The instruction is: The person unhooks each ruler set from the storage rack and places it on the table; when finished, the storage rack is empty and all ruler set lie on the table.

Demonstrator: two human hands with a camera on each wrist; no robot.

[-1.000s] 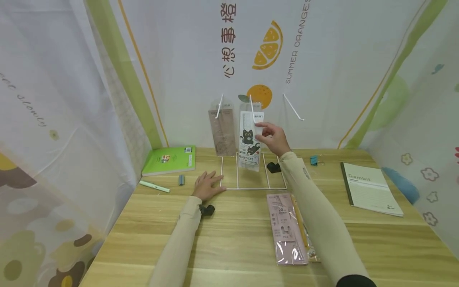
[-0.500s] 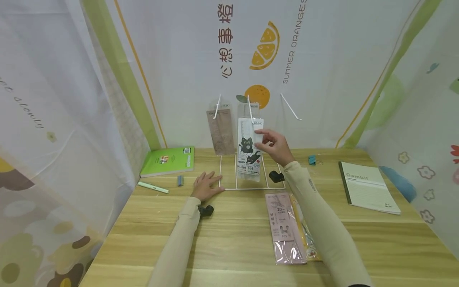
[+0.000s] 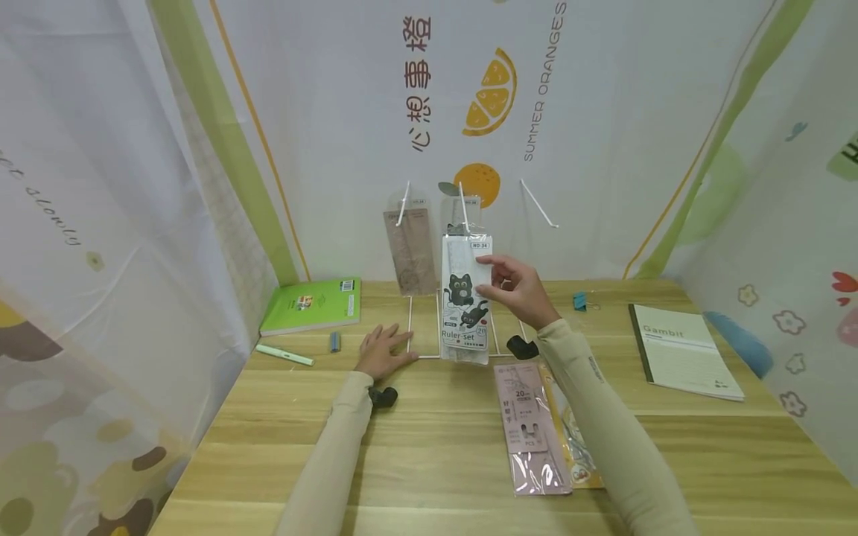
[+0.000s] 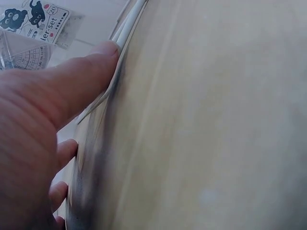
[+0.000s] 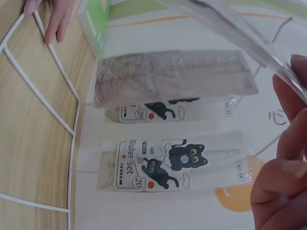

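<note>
My right hand (image 3: 519, 286) pinches the right edge of a ruler set (image 3: 462, 294) in a clear sleeve, its white card printed with black cats. In the head view the card's top is just below the tip of the middle white hook (image 3: 462, 205). Behind it, another cat ruler set (image 5: 177, 163) hangs from that hook, seen in the right wrist view. A pinkish ruler set (image 3: 410, 249) hangs on the left hook (image 3: 404, 202). My left hand (image 3: 383, 351) rests at the front left corner of the white wire rack (image 3: 429, 357), its thumb touching the wire.
The right hook (image 3: 538, 202) carries nothing. Pink (image 3: 529, 424) and yellow (image 3: 576, 447) packages lie in front. A green book (image 3: 311, 305), a pen (image 3: 284, 354) and a small blue-grey block (image 3: 335, 342) are left; a blue binder clip (image 3: 580, 301) and a notebook (image 3: 684, 350) right.
My right hand has drawn the cat ruler set down and toward me along the middle hook, uncovering another cat set behind. My left hand has stayed on the rack.
</note>
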